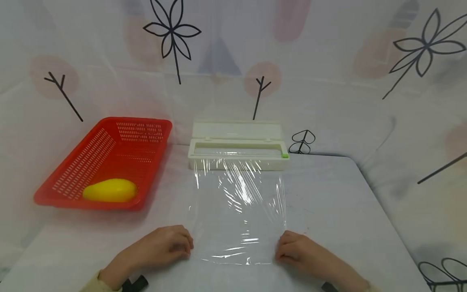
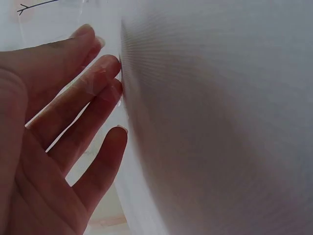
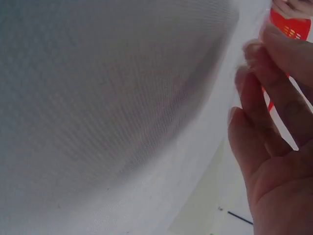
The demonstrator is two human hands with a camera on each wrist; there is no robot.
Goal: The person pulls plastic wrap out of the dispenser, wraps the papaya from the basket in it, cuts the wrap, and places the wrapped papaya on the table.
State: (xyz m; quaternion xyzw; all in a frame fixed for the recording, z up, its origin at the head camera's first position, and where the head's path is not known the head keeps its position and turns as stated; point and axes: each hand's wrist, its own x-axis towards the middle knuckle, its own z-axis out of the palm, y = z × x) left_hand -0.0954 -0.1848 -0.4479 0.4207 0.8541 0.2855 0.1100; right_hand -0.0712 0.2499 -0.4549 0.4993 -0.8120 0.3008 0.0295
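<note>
A sheet of clear plastic wrap [image 1: 237, 211] stretches toward me from a pale green wrap dispenser [image 1: 238, 165] whose lid stands raised. My left hand [image 1: 166, 245] pinches the near left corner of the sheet. In the left wrist view, a bit of wrap shows over the fingertips [image 2: 105, 78]. At the near right corner, my right hand [image 1: 303, 251] pinches the film between thumb and fingers. Both hands are low, close over the white table, with the sheet spread between them.
A red plastic basket [image 1: 149, 178] stands at the left, tilted in view, with a yellow mango-shaped fruit [image 1: 110, 190] in its near end. Behind the table [image 1: 328, 202] hangs a patterned cloth [image 1: 328, 73]. A small green piece [image 1: 285, 155] sits at the dispenser's right end.
</note>
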